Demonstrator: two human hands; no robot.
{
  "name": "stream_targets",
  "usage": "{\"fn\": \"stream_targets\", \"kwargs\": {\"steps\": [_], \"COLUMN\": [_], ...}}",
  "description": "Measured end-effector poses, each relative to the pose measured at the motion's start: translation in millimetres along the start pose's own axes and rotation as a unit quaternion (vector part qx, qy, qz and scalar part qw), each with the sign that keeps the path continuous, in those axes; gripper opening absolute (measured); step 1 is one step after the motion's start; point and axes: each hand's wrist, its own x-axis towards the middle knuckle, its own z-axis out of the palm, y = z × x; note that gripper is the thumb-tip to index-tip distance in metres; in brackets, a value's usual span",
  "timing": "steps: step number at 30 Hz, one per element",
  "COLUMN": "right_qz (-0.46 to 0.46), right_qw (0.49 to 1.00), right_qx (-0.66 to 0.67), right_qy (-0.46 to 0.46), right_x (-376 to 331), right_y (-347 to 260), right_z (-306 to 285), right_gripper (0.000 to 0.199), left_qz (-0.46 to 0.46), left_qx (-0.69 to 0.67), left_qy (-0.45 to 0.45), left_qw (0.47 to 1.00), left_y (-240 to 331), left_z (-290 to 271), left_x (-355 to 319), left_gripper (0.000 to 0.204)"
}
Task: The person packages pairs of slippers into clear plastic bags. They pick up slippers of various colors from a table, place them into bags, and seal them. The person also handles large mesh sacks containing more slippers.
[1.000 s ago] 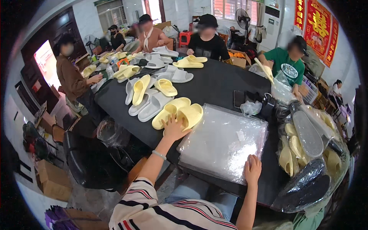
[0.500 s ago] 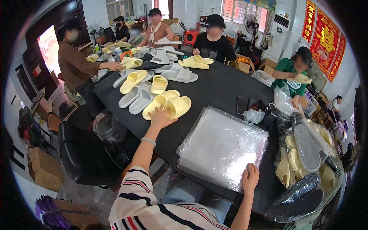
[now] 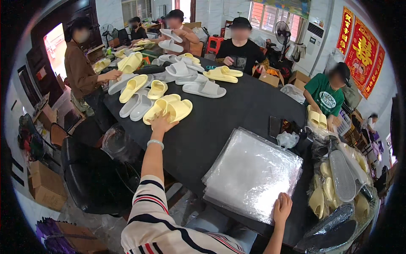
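Observation:
A pair of pale yellow slippers (image 3: pixel 180 111) lies side by side on the dark table, nearest to me among the footwear. My left hand (image 3: pixel 162 123) reaches out to them, its fingers closed over their near ends. To the right lies a stack of clear plastic bags (image 3: pixel 247 171). On its near right edge rests my right hand (image 3: pixel 282 206), fingers lightly bent and apart, holding nothing that I can see. Behind the yellow pair sit grey slippers (image 3: pixel 137 104) and another yellow slipper (image 3: pixel 157 89).
Bagged slippers (image 3: pixel 338 186) pile up at the right table edge, near a phone (image 3: pixel 275 126) and a small plastic bag (image 3: pixel 287 139). Several co-workers stand or sit around the dark table (image 3: pixel 203 139). A black chair (image 3: pixel 91 178) is at my left.
My view has shifted slightly; both my hands keep their places on the slippers and the stack. The co-worker in green has lowered yellow slippers onto plastic. A far co-worker now raises grey slippers.

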Motion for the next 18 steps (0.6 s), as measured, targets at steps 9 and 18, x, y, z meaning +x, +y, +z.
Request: {"fn": "stream_targets", "kwargs": {"steps": [9, 18], "right_qz": [-0.01, -0.023], "right_qw": [1.0, 0.998], "right_qx": [-0.003, 0.003], "right_qy": [0.005, 0.063], "right_x": [0, 2], "right_y": [-2, -2], "right_z": [0, -3], "right_gripper": [0.034, 0.029], "left_qz": [-0.079, 0.09], "left_qx": [0.026, -0.013], "left_qy": [0.094, 0.253], "left_qw": [0.992, 0.963], "left_y": [-6, 7], "left_z": [17, 53], "left_x": [24, -3], "left_gripper": [0.062, 0.072]}}
